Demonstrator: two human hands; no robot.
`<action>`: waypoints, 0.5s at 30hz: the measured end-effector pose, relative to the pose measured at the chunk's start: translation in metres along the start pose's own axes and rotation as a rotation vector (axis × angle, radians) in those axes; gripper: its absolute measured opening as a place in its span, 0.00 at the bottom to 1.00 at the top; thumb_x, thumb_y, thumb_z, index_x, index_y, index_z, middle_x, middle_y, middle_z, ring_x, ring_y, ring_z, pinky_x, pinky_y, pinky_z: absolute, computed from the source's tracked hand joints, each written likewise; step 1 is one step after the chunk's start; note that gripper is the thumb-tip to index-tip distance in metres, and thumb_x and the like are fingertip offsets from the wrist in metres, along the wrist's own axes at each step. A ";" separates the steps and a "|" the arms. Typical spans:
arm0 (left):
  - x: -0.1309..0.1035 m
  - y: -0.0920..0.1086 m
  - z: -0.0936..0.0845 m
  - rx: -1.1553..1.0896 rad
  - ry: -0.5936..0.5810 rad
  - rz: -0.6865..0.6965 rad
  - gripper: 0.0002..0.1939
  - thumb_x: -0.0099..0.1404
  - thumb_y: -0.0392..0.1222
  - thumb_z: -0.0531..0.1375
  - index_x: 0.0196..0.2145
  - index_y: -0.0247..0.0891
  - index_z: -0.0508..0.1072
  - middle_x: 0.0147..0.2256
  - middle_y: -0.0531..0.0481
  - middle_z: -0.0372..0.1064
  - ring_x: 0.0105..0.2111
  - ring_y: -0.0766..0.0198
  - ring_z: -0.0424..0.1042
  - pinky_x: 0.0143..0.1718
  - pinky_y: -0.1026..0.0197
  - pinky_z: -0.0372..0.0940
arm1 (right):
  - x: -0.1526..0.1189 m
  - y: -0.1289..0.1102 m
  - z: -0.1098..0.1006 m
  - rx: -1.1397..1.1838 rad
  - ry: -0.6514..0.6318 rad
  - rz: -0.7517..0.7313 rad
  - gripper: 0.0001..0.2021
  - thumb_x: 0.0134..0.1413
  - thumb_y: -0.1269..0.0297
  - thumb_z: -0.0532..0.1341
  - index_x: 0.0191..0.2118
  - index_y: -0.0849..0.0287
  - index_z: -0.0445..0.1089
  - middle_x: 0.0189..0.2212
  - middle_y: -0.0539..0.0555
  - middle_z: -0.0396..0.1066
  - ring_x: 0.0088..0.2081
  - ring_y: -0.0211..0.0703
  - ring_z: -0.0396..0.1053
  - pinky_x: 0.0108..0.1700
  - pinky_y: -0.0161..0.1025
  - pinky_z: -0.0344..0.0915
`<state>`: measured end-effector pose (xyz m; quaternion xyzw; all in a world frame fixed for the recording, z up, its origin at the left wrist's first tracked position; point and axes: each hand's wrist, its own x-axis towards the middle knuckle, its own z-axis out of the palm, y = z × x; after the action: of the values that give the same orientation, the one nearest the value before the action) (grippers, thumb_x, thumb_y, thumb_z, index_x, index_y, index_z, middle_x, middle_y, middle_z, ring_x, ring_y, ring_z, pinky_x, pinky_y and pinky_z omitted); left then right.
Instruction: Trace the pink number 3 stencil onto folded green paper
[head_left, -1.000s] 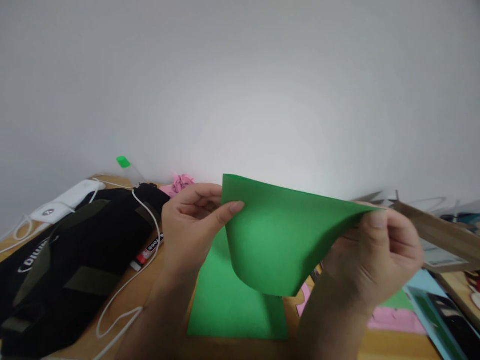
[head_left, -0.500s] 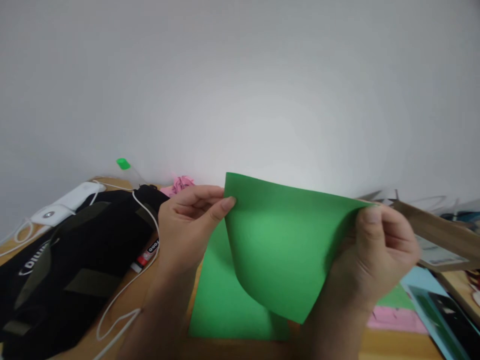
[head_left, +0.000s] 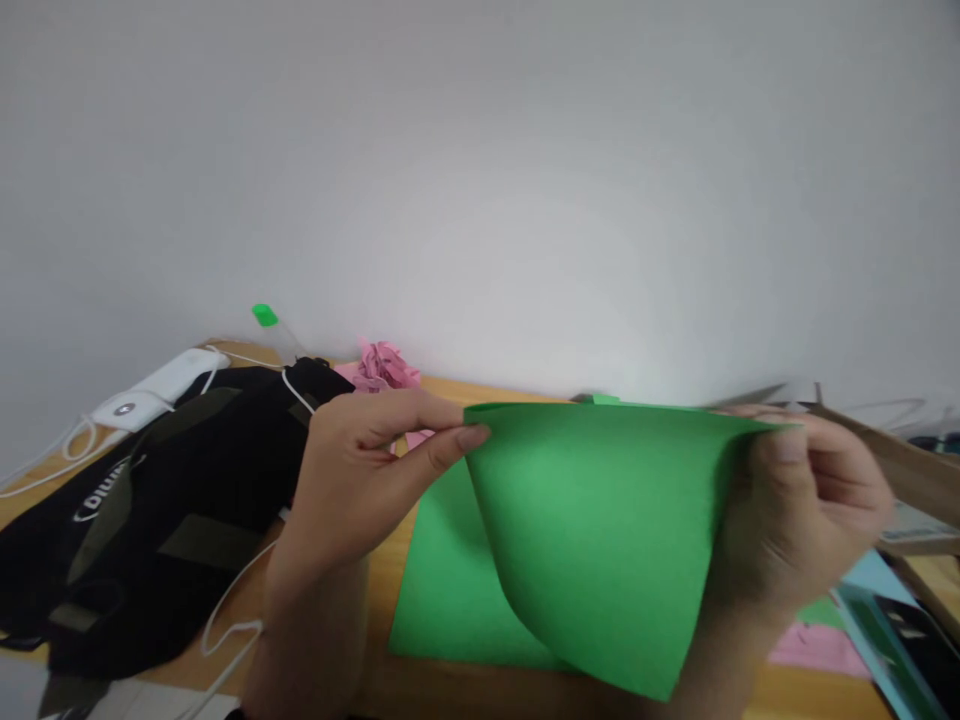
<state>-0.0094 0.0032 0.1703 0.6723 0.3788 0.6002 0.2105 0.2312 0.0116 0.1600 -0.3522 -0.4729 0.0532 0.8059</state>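
A green sheet of paper (head_left: 600,530) hangs bowed between my two hands, its top edge nearly level. Thumb and fingers of my left hand (head_left: 382,470) pinch its upper left corner. At the upper right corner my right hand (head_left: 814,500) grips the sheet, thumb on the near side. Beneath it, another green sheet (head_left: 450,590) lies flat on the wooden table (head_left: 382,585), partly hidden by the held one.
On the left lie a black bag (head_left: 210,500), a white power strip (head_left: 161,385) and white cables. Crumpled pink paper (head_left: 382,367) sits by the wall. Toward the right are a cardboard box (head_left: 915,480), pink paper (head_left: 821,650) and a dark flat object (head_left: 911,640).
Both hands have moved right and a little down with the green sheet. Its top edge is more level and the crumpled pink paper shows more.
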 end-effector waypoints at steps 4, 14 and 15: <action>-0.002 0.002 0.000 0.028 0.031 0.057 0.12 0.61 0.37 0.66 0.20 0.44 0.76 0.16 0.59 0.67 0.16 0.73 0.63 0.19 0.69 0.59 | -0.001 -0.001 0.005 0.022 0.050 0.009 0.11 0.40 0.57 0.74 0.22 0.57 0.76 0.19 0.48 0.74 0.21 0.37 0.69 0.27 0.36 0.65; -0.007 0.004 0.002 -0.121 0.006 0.032 0.09 0.61 0.38 0.68 0.38 0.54 0.82 0.30 0.59 0.80 0.27 0.67 0.78 0.30 0.68 0.71 | -0.002 0.001 0.006 0.089 0.004 0.000 0.11 0.37 0.59 0.74 0.22 0.58 0.76 0.17 0.47 0.71 0.19 0.39 0.68 0.24 0.38 0.66; -0.008 0.005 0.003 -0.130 0.005 0.019 0.09 0.62 0.38 0.67 0.38 0.55 0.82 0.31 0.59 0.80 0.28 0.67 0.79 0.30 0.68 0.71 | -0.003 0.002 0.006 0.095 0.001 0.001 0.10 0.37 0.59 0.74 0.21 0.58 0.76 0.17 0.47 0.71 0.19 0.39 0.68 0.23 0.39 0.66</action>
<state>-0.0056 -0.0058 0.1680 0.6591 0.3330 0.6273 0.2472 0.2251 0.0149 0.1591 -0.3138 -0.4691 0.0756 0.8221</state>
